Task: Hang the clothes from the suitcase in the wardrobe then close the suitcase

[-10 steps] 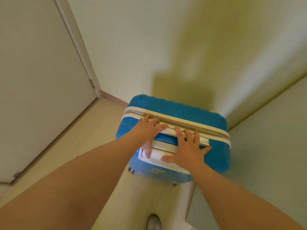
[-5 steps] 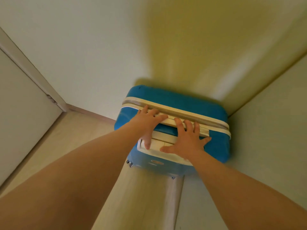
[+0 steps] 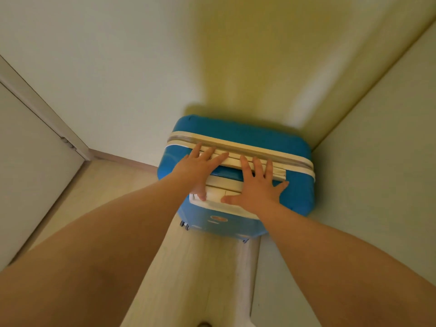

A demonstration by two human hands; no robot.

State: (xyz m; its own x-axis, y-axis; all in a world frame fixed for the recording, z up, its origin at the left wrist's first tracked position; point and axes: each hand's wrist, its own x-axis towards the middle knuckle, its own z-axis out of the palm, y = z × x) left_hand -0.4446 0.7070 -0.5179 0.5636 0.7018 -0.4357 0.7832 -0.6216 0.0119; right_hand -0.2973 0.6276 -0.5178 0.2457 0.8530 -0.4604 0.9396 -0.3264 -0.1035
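While both of your hands lie flat on it, the blue hard-shell suitcase (image 3: 236,135) stands upright and zipped shut on the pale wood floor (image 3: 188,267), tucked into the floor's far right corner. Its top face runs left to right along the far wall (image 3: 118,79), and the cream zip band (image 3: 295,159) follows that same long axis.

Your left hand (image 3: 203,168) rests open on the top near its left end, with straight fingers across the cream carry handle (image 3: 278,172) and the thumb down on the white pull-handle housing (image 3: 212,199). Your right hand (image 3: 257,187) lies just beside it, released, with its fingers spread over the same carry handle and its thumb pointing left on the housing. Neither hand grips anything.

On the right, the case sits tight against the pale panel (image 3: 377,161). Bare floor runs from its left side to the pale door (image 3: 35,173), and towards you. Small wheels (image 3: 185,225) show under the near face.
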